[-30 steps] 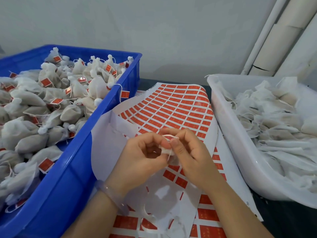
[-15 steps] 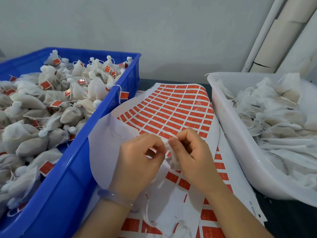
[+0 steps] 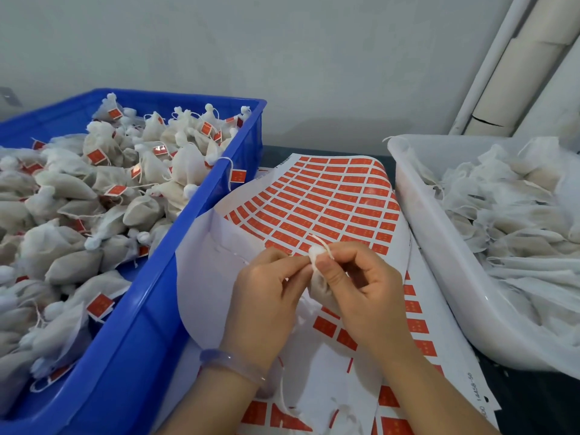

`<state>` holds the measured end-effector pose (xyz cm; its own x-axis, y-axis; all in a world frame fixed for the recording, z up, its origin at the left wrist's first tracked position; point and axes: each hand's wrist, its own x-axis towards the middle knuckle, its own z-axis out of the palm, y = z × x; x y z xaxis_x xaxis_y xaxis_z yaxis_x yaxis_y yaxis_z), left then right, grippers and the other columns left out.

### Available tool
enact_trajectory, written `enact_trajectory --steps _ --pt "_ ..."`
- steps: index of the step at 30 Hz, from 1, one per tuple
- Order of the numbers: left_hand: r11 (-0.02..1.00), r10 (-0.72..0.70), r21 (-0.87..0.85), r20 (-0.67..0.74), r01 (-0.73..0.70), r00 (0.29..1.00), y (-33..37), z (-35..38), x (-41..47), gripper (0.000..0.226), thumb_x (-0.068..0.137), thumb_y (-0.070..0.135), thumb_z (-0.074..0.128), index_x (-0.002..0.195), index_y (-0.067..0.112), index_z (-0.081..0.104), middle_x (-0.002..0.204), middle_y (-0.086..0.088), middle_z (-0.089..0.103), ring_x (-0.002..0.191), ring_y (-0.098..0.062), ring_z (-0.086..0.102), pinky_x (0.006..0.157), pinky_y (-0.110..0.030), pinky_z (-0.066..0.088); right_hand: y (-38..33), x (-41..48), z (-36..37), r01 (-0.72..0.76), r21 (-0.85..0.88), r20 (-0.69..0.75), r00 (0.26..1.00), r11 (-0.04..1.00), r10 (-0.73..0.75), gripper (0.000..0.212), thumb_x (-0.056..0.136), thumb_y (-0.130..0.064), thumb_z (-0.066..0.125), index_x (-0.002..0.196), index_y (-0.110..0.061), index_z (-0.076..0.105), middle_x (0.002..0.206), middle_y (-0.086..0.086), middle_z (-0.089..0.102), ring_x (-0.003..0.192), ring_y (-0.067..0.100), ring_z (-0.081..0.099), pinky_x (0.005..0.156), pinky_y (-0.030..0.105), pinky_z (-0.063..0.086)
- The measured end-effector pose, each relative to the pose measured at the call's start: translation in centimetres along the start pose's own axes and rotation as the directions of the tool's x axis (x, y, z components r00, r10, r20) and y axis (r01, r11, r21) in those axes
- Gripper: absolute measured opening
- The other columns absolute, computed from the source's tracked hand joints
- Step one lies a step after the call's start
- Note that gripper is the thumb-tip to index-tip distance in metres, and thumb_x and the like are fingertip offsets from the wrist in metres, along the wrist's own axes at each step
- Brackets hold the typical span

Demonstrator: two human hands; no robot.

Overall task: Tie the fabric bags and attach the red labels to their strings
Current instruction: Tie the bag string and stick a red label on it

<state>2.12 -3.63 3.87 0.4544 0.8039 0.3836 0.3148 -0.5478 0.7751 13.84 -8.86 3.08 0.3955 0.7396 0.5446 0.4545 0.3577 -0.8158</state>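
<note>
A small white fabric bag (image 3: 320,293) hangs between my two hands over the sheets of red labels (image 3: 329,202). My right hand (image 3: 354,290) pinches the bag's gathered neck (image 3: 314,253), where a loop of white string (image 3: 323,244) sticks up. My left hand (image 3: 270,290) pinches the string just left of the neck, fingertips nearly touching the right thumb. The bag's body is partly hidden behind my right thumb and palm. A loose end of string trails down past my left wrist.
On the left, a blue crate (image 3: 131,324) holds several tied bags with red labels. At right stands a white tub (image 3: 439,277) of untied, unlabelled bags. Label sheets lie between them, the top one curled up. Pale pipes (image 3: 502,73) lean in the back right corner.
Both hands have stayed together on the bag's neck. The string loop now stands up above the neck, and my fingers have shifted slightly on it.
</note>
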Motion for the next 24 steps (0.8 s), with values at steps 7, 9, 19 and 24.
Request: enact_trajectory --steps 7,9,19,24 --pt "0.999 -0.035 -0.021 0.013 0.036 0.999 0.5 0.7 -0.2 0.049 0.077 0.043 0.043 0.113 0.017 0.064 0.106 0.003 0.064 0.099 -0.013 0.061 0.096 -0.03 0.049 -0.2 0.2 0.0 0.017 -0.01 -0.043 0.999 1.0 -0.017 0.006 0.082 -0.035 0.06 0.085 -0.04 0.059 0.085 -0.033 0.062 0.084 -0.003 0.062 0.066 0.004 0.047" --pt "0.992 -0.06 -0.108 0.002 0.06 0.998 0.6 0.7 -0.3 0.044 0.077 0.044 0.043 0.11 0.024 0.063 0.103 0.008 0.063 0.097 -0.011 0.061 0.091 -0.024 0.051 -0.3 0.2 0.0 0.047 -0.015 -0.043 0.998 0.999 -0.048 0.013 0.082 -0.028 0.062 0.087 -0.04 0.059 0.087 -0.032 0.063 0.085 -0.002 0.062 0.067 0.004 0.047" --pt "0.68 -0.274 -0.628 0.263 0.38 0.925 0.9 -0.3 0.8 0.041 0.056 0.058 0.063 0.075 0.023 0.072 0.067 -0.005 0.062 0.058 -0.014 0.058 0.058 -0.021 0.049 -0.1 0.1 -0.1 0.19 -0.138 0.083 0.98 0.972 -0.18 0.017 0.084 -0.027 0.062 0.091 -0.015 0.072 0.089 -0.009 0.069 0.086 0.001 0.062 0.076 0.009 0.048" --pt "0.598 -0.316 -0.72 0.192 0.352 0.929 0.4 -0.6 0.8 0.017 0.065 0.037 0.066 0.074 0.027 0.076 0.083 -0.004 0.072 0.08 -0.023 0.07 0.064 -0.029 0.056 -0.5 -0.1 0.1 0.136 -0.017 0.11 0.985 0.991 -0.133 0.011 0.083 -0.025 0.064 0.085 -0.017 0.072 0.084 -0.011 0.07 0.081 0.006 0.065 0.073 0.013 0.051"
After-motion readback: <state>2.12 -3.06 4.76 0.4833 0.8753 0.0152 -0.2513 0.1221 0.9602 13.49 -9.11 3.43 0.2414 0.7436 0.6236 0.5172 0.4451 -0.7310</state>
